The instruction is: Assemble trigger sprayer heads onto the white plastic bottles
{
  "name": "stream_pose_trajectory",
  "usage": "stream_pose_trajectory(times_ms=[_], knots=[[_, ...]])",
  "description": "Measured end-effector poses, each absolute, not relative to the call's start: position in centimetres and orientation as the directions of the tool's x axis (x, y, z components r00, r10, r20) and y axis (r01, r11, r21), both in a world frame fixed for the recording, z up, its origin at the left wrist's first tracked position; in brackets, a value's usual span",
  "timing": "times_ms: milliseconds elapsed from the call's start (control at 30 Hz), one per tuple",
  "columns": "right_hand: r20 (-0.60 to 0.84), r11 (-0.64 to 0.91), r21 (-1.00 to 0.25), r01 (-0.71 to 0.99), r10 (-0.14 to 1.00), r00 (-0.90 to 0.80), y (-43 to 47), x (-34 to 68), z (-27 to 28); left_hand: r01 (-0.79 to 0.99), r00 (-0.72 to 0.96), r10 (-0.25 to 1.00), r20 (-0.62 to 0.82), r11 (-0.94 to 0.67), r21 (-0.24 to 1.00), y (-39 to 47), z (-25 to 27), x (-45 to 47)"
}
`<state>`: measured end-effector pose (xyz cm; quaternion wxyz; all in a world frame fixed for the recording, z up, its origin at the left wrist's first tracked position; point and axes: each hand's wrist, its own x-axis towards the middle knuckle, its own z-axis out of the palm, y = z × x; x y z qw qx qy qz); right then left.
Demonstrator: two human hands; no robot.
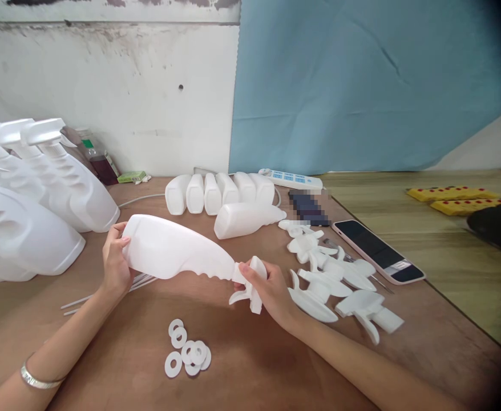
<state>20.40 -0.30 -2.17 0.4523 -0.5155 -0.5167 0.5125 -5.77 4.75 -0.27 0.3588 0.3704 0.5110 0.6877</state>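
A white plastic bottle (173,245) lies sideways in the air above the table, its base to the left and its neck to the right. My left hand (116,260) is closed round the base end. At the neck, my right hand (270,282) grips a white trigger sprayer head (254,285), which meets the bottle's mouth; whether it is threaded on I cannot tell. White ring washers (173,364) lie in a small group below the bottle. Thin white tubes (77,302) rest beneath my left hand. Several loose trigger sprayer heads (319,291) lie right of my right hand.
Spray bottles with heads fitted (57,177) stand at the left. Bottles without heads (220,194) lie at the back, near a power strip (293,180). A phone (379,251) and a dark pixelated object (308,206) lie toward the table's right edge. A dark-liquid bottle (104,165) stands by the wall.
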Motion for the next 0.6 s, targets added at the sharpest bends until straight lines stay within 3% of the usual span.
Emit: stream_pose_trajectory(times_ms=[200,333,600], knots=[[-0.091,-0.101,-0.992,-0.072,0.986,-0.138,-0.4,20.3,-1.6,-0.051,-0.504,0.848,0.164,-0.219,0.974,4.9,-0.2,-5.8],[-0.071,-0.074,-0.997,-0.017,0.984,-0.165,-0.5,20.3,-1.5,-0.004,-0.513,0.836,0.195,-0.229,0.973,5.1,-0.5,-6.1],[-0.262,-0.284,-0.954,-0.094,0.944,-0.199,-0.2,20.2,-1.8,0.192,-0.509,0.791,0.34,-0.281,0.94,5.3,-1.3,-7.1]])
